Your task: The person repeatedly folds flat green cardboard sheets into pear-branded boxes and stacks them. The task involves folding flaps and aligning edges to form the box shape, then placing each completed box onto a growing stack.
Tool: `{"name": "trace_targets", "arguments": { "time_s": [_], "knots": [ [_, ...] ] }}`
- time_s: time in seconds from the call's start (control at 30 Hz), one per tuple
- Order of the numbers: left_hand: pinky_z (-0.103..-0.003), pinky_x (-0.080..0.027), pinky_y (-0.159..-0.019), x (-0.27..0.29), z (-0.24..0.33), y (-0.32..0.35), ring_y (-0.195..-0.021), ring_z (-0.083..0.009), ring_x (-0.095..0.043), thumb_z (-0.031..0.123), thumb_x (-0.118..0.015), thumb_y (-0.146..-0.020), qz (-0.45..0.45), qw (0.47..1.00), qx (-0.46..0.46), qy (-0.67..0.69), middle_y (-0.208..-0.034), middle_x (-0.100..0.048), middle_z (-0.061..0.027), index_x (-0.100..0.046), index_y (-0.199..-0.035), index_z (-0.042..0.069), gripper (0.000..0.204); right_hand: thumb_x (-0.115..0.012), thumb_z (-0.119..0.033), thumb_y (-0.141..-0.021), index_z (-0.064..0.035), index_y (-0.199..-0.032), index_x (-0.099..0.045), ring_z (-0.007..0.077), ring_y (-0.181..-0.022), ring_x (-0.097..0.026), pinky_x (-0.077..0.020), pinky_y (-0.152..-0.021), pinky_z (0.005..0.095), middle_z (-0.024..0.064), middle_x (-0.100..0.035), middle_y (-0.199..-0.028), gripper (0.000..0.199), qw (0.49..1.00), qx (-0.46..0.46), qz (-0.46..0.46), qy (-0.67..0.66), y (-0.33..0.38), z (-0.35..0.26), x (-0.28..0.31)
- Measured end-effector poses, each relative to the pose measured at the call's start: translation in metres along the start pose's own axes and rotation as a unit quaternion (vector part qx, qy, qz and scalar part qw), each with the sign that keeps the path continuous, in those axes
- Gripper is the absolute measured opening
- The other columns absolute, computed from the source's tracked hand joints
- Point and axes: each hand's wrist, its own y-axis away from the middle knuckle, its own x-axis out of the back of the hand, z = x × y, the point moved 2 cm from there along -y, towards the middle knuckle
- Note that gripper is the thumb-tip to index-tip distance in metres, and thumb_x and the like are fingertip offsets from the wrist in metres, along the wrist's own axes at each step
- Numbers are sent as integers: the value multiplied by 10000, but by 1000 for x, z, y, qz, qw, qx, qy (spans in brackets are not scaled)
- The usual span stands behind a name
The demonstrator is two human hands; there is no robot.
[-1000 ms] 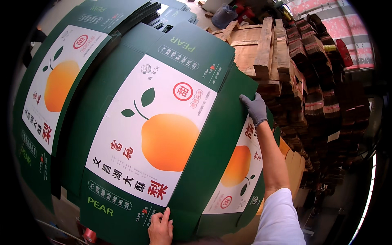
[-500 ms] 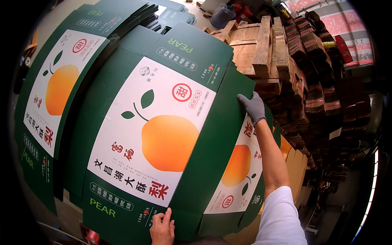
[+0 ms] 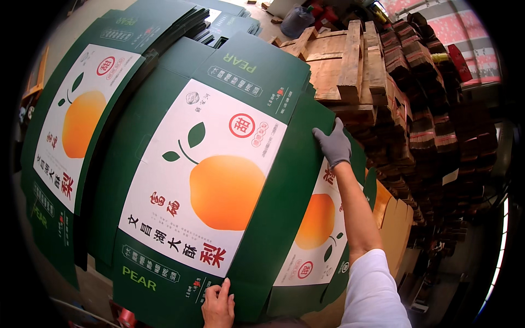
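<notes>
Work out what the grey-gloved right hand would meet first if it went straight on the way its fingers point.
Past the flat green cardboard sheet, the right hand would probably meet the slatted, pale wooden pallet, though depth is unclear.

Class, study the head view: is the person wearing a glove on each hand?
No, the right hand wears a grey glove, while the left hand shows bare fingers.

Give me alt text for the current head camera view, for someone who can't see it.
A person's bare left hand and gray-gloved right hand touch a flat green carton printed with a large orange pear. More matching cartons are stacked to its left; a wooden pallet and brown stacks stand beyond it on the right.
</notes>
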Motion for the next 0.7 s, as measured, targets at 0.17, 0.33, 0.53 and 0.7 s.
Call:
{"name": "trace_targets", "arguments": {
  "time_s": [0.17,0.33,0.53,0.7],
  "knots": [
    [-427,-501,-794,-2,0,0,-958,-342,-575,147,-608,-921,-2,1000,1,-1,-1102,-529,-150,-494,-1417,149,509,-692,-239,-817,-128,-1227,-602,314,-968,-606,-478,-869,415,97,-628,-992,433,952,262,93,128,16,-27,7],
    [-432,-497,-782,-2,-2,1,-949,-346,-575,143,-612,-918,-1,1000,4,6,-1097,-530,-151,-496,-1415,145,510,-636,-235,-859,-88,-1061,-691,298,-942,-604,-472,-838,399,78,-663,-1053,257,929,364,15,-58,45,-60,1],
    [-438,-494,-777,1,-2,-3,-943,-354,-576,141,-616,-918,-18,1000,11,11,-1085,-534,-153,-500,-1410,134,506,-650,-254,-858,-69,-1129,-683,357,-989,-595,-486,-863,429,154,-649,-1113,330,929,371,10,-1,55,-60,-8],
    [-433,-496,-784,3,-2,-2,-946,-356,-578,148,-624,-916,-4,1000,-6,25,-1084,-538,-153,-509,-1405,134,502,-626,-295,-885,-67,-1254,-601,379,-1098,-558,-437,-968,453,170,-606,-1229,435,942,312,-97,75,66,-79,-2]
  ]
}}
